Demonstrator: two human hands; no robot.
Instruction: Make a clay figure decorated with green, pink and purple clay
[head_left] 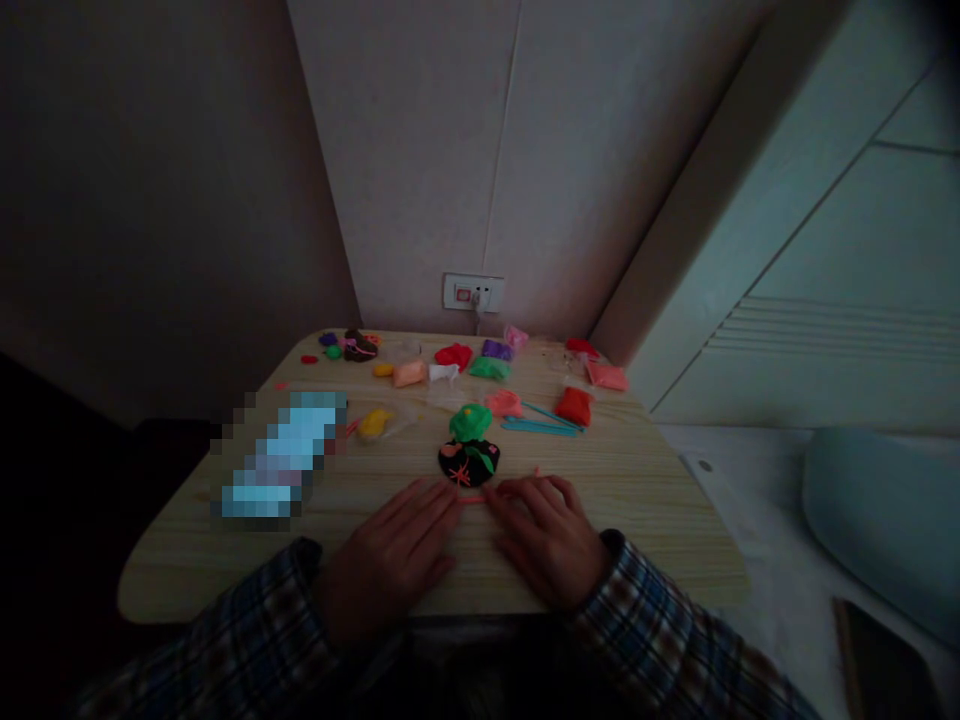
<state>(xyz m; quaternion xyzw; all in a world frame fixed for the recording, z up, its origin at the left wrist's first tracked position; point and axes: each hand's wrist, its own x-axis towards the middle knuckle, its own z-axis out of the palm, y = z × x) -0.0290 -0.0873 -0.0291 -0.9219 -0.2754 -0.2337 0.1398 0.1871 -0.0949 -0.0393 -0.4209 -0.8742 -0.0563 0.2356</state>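
Both of my hands rest low on a small wooden table [637, 500]. My left hand [394, 555] lies with fingers stretched forward and its fingertips touching a thin red clay strip [472, 498]. My right hand [547, 535] has its fingers bent and meets the other end of that strip. Just beyond the fingertips stands a clay model [469, 450]: a black base with green and orange bits and a green top.
Several small bags of coloured clay [491, 365] lie across the far half of the table, with teal modelling tools [544, 420], a yellow lump [375, 422] and a dark clay figure [358, 346]. A wall socket [472, 293] sits behind. A phone [881, 660] lies lower right.
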